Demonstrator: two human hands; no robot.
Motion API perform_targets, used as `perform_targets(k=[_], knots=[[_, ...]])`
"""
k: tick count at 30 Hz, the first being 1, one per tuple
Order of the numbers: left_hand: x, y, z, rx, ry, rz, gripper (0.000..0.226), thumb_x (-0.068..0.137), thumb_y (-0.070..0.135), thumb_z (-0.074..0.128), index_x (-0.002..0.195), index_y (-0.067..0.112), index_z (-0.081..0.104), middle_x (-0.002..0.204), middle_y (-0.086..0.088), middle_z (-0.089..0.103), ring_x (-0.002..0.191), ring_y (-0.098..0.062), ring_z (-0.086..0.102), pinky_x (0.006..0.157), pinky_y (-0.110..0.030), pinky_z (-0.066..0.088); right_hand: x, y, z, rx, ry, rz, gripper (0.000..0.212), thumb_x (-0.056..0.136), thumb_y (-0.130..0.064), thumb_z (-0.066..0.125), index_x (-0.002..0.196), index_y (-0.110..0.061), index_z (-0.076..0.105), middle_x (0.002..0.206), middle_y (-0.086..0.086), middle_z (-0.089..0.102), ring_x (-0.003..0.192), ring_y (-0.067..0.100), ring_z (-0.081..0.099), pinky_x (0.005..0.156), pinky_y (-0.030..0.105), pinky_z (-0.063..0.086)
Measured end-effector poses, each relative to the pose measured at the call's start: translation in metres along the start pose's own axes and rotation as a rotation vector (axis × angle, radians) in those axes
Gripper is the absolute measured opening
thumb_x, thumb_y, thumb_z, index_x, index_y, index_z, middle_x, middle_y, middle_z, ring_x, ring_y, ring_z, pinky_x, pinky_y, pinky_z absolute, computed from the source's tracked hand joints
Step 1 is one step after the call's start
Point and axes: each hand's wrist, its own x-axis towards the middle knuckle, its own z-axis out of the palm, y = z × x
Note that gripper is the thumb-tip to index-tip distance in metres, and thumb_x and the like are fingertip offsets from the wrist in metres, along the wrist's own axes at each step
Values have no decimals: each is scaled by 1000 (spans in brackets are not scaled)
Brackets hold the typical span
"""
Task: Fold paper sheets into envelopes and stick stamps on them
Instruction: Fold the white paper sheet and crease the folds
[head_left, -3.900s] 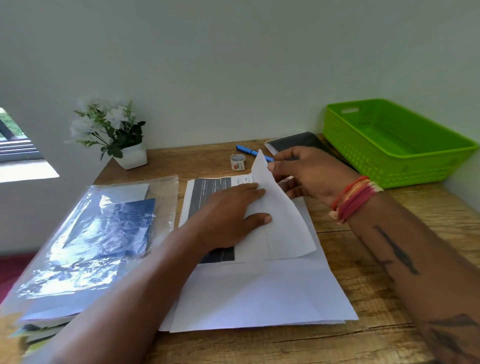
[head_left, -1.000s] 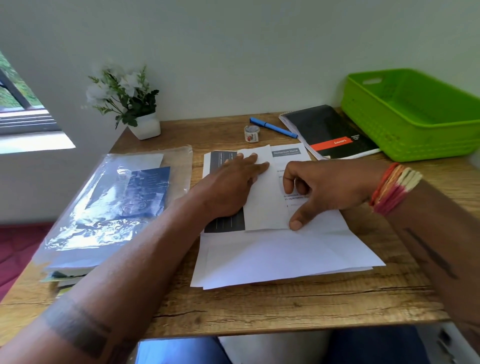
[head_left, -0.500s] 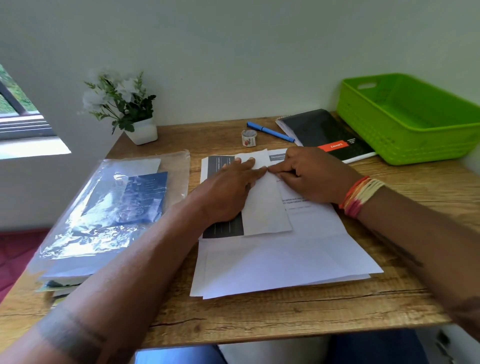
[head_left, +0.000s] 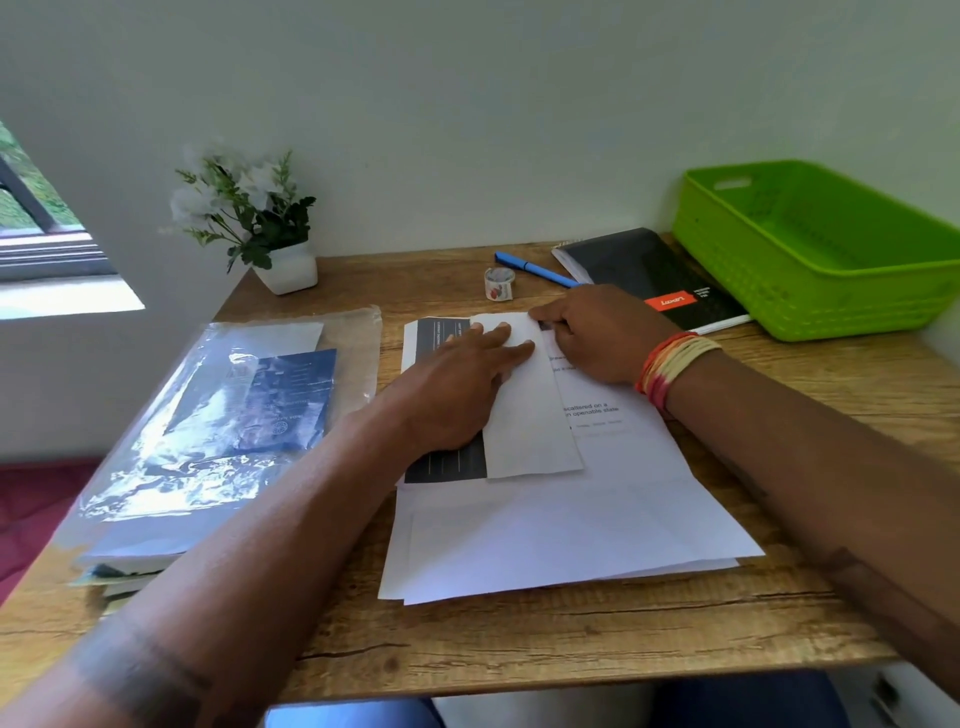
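The printed sheet (head_left: 524, 410), thin, light and limp, is laid on the paper stack (head_left: 545, 535) mid-table. Its folded flap is pressed flat by the spread left hand (head_left: 457, 384); the far crease is pressed by the right hand (head_left: 597, 338), its fingertips hidden. It is best taken by an edge, since it will likely crumple or slide.

paper sheet (head_left: 592, 410): "scattered on a", "openable state" | notebook (head_left: 649, 275): logo unreadable

Both forearms are bare, with no sleeves in view. The right wrist wears a stack of thread bands (head_left: 675, 366) in red, orange and cream. A dark tattoo band (head_left: 130, 675) crosses the left forearm.
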Motion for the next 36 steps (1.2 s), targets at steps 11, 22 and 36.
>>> perform_targets(k=[11,22,36], knots=[[7,8,4,14,66,4,52,107,23,38,156,38,28,167,3,18,154,-23,13,122,-38,15,7,4,8,152,186,133,42,99,-45,53,130,-19,64,115,10,65,98,22,61,86,30,44],[15,15,7,-44,157,1,46,106,35,42,152,30,41,162,3,33,148,-17,30,120,-35,24,9,-5,2,330,202,290,28,91,-30,71,117,-21,68,109,4,68,95,18,62,82,27,45],[16,18,9,-80,190,-11,40,104,38,45,143,32,49,156,8,41,143,-15,36,111,-29,30,0,-4,-11,272,-45,454,46,90,-45,66,118,-9,68,99,6,66,91,20,63,76,31,50]])
